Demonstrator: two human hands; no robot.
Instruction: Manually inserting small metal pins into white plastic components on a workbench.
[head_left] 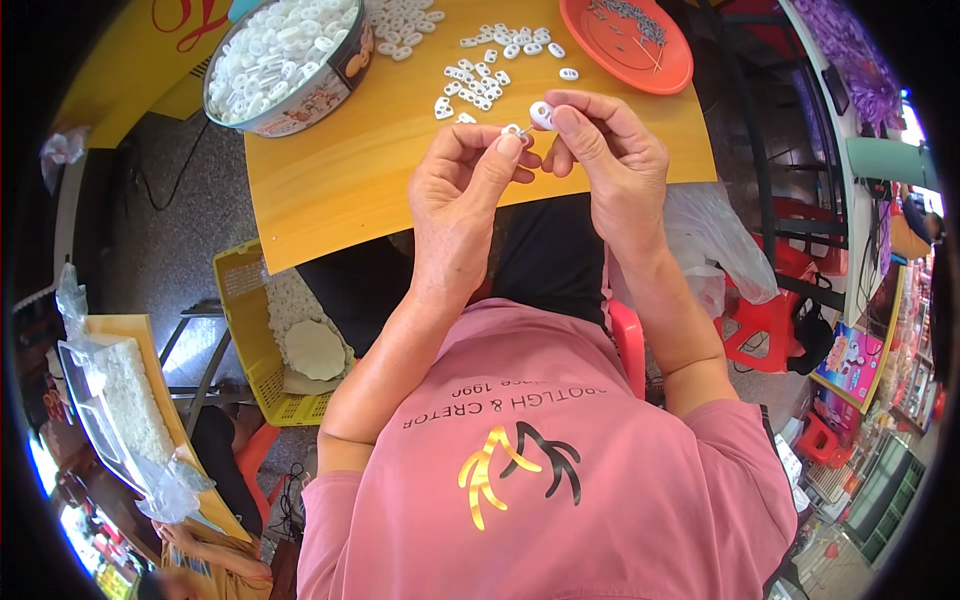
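Above the near edge of the yellow table (340, 190), my two hands are close together. My left hand (455, 190) pinches a small white plastic piece (514, 130) between thumb and forefinger, with what looks like a thin metal bit at its right side. Between the thumb and forefinger of my right hand (622, 160) is a white oval plastic piece (541, 114) with holes. The two pieces are near each other; whether they touch I cannot tell. Just beyond my hands lie several similar white pieces (478, 86), and one lone oval piece (568, 74) sits to their right.
A round tin (290, 122) heaped with white pieces stands at the table's left. An orange-red plate (682, 75) at far right holds small grey metal parts (640, 22). Beside my legs are a yellow crate (235, 330) and a clear plastic bag (725, 245). Another person (215, 565) is at lower left.
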